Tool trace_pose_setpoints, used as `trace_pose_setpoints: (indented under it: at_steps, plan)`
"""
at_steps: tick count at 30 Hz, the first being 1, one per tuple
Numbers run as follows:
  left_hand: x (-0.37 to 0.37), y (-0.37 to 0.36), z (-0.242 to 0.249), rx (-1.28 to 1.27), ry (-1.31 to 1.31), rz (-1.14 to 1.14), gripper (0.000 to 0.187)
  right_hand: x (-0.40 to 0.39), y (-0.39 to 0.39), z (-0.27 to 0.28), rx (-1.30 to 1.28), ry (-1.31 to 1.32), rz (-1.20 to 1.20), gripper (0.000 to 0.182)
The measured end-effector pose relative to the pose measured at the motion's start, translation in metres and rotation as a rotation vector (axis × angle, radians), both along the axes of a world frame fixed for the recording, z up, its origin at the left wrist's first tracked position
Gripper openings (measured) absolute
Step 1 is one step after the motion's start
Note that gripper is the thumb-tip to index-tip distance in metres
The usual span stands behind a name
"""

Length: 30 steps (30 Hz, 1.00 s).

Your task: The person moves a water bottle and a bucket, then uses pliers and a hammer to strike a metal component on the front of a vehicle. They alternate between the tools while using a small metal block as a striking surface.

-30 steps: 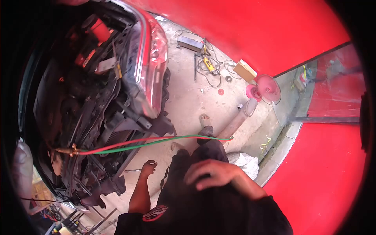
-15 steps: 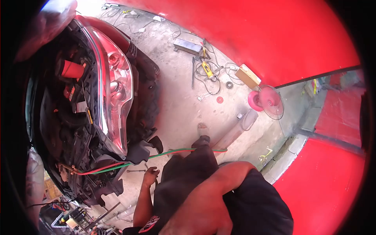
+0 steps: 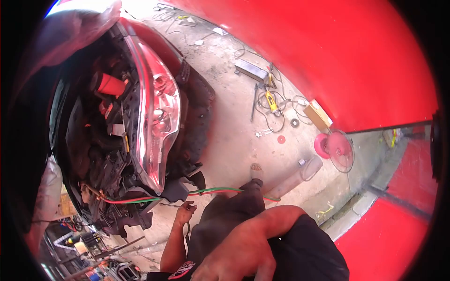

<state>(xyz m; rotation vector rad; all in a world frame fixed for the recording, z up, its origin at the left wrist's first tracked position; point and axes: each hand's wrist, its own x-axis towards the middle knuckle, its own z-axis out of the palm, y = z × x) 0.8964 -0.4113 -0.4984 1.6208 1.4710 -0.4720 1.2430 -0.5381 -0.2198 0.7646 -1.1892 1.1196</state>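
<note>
Hoses (image 3: 154,199), one red and one green, ran just past the left hand (image 3: 186,209), whose fingers (image 3: 191,204) hung loosely curled and apart, gripping nothing. The right hand (image 3: 239,262) lay flat on the dark trouser leg, fingers spread. From there the paired hoses led to a brass torch (image 3: 93,191) lodged in the car's stripped front (image 3: 117,154), below the headlight (image 3: 157,126). Judging by this, the step was a pause beside the torch; taking it up would call for a reach into the bay.
</note>
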Motion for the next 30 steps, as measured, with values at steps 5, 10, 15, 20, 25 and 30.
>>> trace_pose_setpoints:
  at_steps: [5, 10, 15, 20, 25, 30]
  plan:
    - [-0.017, -0.012, 0.003, 0.033, -0.016, 0.042, 0.049, -0.02, 0.014, 0.009, 0.096, -0.047, 0.095, 0.054]
    - [-0.09, -0.027, -0.042, 0.01, 0.032, 0.102, 0.048, -0.055, 0.032, 0.018, 0.125, -0.097, 0.198, 0.048]
    - [-0.15, -0.049, -0.049, 0.018, 0.017, 0.142, 0.05, -0.11, 0.065, 0.039, 0.261, -0.25, 0.296, 0.041]
    - [-0.226, -0.052, -0.094, 0.079, -0.08, 0.118, 0.046, -0.214, 0.085, 0.045, 0.101, -0.31, 0.33, 0.045]
    - [-0.359, -0.055, -0.132, 0.105, -0.2, 0.293, 0.049, -0.359, 0.092, 0.039, -0.094, -0.277, 0.455, 0.051]
    - [-0.474, -0.076, -0.097, -0.017, -0.212, 0.978, 0.05, -0.459, 0.126, 0.049, 0.078, -0.354, 0.52, 0.05]
